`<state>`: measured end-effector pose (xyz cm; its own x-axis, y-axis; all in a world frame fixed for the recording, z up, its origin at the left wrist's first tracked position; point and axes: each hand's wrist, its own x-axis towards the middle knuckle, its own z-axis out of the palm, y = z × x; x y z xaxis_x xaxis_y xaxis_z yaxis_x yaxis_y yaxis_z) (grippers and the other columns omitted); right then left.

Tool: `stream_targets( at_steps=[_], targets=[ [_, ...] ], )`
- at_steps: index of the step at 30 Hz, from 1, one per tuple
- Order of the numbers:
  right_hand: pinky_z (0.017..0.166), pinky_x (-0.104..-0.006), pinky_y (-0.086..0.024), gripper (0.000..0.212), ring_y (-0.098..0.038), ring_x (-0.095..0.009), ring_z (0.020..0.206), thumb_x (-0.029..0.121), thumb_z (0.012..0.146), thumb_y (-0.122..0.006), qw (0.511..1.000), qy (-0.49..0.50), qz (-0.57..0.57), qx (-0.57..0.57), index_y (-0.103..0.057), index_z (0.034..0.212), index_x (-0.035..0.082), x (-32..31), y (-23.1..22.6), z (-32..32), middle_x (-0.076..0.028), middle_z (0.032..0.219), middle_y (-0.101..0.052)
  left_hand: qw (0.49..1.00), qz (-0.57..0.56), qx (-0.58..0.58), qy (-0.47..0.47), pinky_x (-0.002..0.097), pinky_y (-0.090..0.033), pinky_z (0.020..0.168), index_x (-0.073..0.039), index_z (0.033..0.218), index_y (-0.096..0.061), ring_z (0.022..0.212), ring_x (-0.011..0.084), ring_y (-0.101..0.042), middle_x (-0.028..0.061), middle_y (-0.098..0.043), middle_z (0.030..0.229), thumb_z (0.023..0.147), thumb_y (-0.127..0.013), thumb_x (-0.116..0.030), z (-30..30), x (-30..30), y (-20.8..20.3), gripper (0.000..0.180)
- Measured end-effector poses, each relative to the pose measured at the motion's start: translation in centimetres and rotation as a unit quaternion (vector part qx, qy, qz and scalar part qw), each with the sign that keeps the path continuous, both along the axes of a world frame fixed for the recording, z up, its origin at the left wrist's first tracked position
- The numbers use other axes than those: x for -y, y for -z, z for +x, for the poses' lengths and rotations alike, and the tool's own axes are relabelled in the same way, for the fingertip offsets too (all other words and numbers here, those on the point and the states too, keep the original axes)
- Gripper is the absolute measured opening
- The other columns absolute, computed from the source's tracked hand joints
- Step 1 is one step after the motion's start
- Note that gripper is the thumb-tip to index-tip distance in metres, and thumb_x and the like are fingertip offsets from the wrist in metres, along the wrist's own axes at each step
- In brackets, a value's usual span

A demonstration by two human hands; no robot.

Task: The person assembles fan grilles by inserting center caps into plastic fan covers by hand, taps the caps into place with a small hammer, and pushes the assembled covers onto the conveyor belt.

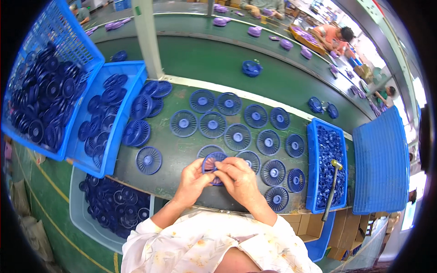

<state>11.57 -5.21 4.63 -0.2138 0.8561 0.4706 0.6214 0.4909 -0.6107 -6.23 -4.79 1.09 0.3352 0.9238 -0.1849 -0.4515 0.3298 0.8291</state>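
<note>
A round blue slatted grille, like a small fan guard [210,159], is held tilted over the near middle of the table. My left hand [191,183] grips its left rim between thumb and fingers. The fingers of my right hand [240,180] are pinched together at the grille's right side and centre; whether a small part is between them is hidden. Several like grilles [238,136] lie flat in rough rows on the dark green table [175,152], some partly behind my hands. One single grille [149,160] lies left of my hands.
Loose grilles fill a blue crate [99,59], a blue tray [105,170] and a pale tub [75,207]. Small blue parts fill a tray [311,168] on the right, with a hammer [331,193] across it. Beyond runs a green conveyor [195,54]; several people work past it.
</note>
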Motion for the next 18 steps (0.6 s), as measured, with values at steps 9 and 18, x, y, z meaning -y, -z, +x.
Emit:
stream_targets(
  at_steps=[9, 18],
  targets=[
    [0.083, -0.0393, -0.054, 0.026, -0.065, -0.028, 0.096, 0.014, 0.083, -0.081, 0.988, -0.150, 0.009, -0.039, -0.075, 0.106, 0.005, -0.2, 0.2, 1.1, -0.009, 0.102, -0.068, 0.996, 0.015, -0.087, 0.031, 0.0310, -0.063, 0.077, 0.006, 0.120, -0.061, 0.089, 0.0161, -0.071, 0.0103, -0.070, 0.108, 0.093, -0.073, -0.006, -1.5, 0.3, -2.1, 0.032],
    [0.090, -0.0406, -0.056, 0.028, -0.068, -0.031, 0.102, 0.016, 0.081, -0.081, 0.989, 0.148, 0.019, -0.001, -0.074, 0.108, 0.009, 0.3, -4.8, 11.3, -0.012, 0.103, -0.071, 0.990, 0.068, -0.119, -0.039, 0.0270, -0.062, 0.062, 0.002, 0.108, -0.061, 0.078, 0.0105, -0.067, 0.0059, -0.068, 0.095, 0.092, -0.072, -0.001, -2.2, -0.2, -2.6, 0.019]
  ],
)
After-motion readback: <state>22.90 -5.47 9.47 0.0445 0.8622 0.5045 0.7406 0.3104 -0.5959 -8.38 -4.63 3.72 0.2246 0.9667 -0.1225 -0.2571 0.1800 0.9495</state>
